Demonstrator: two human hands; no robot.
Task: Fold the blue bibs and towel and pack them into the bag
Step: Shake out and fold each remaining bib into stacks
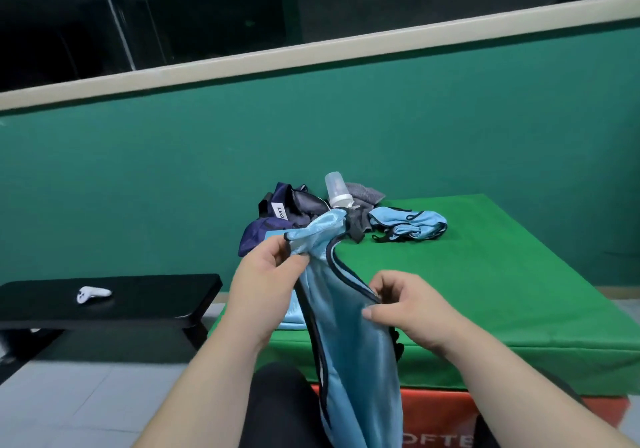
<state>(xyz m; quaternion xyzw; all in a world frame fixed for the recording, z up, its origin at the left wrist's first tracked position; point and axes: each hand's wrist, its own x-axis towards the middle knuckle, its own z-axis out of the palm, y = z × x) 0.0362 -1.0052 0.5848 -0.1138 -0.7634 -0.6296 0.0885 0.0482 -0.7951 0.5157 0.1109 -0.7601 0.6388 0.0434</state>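
Both hands hold one light-blue mesh bib [349, 336]. The left hand [266, 274] pinches a bunched upper part of it between thumb and curled fingers. The right hand [408, 305] pinches its dark-trimmed edge lower down and to the right. The bib is thin, shiny netting bound in black piping. It stretches between the two hands, and its long lower part hangs down over the near edge of the green padded mat [502, 274] to the person's dark-trousered lap [277, 399].

At the far end of the mat lies a heap of bibs [408, 226] in the same blue mesh with black loops; how many it holds I cannot tell. Left of it sits one crumpled navy bag [273, 219] with a white label. One clear plastic bottle [337, 189] with a white collar leans against it. One grey cloth [365, 193] of a fine woven look lies just behind the bottle, and a darker grey piece [356, 227] lies between the bag and the heap.

The mat is flat, felt-like and square-cornered, with open surface between the heap and the hands and out to its right edge. It rests on an orange-red block [436, 413] with white lettering. To the left stands one black bench [138, 298] carrying one white controller [91, 294]. Behind everything runs a green wall [311, 129] topped by a cream ledge [311, 45].
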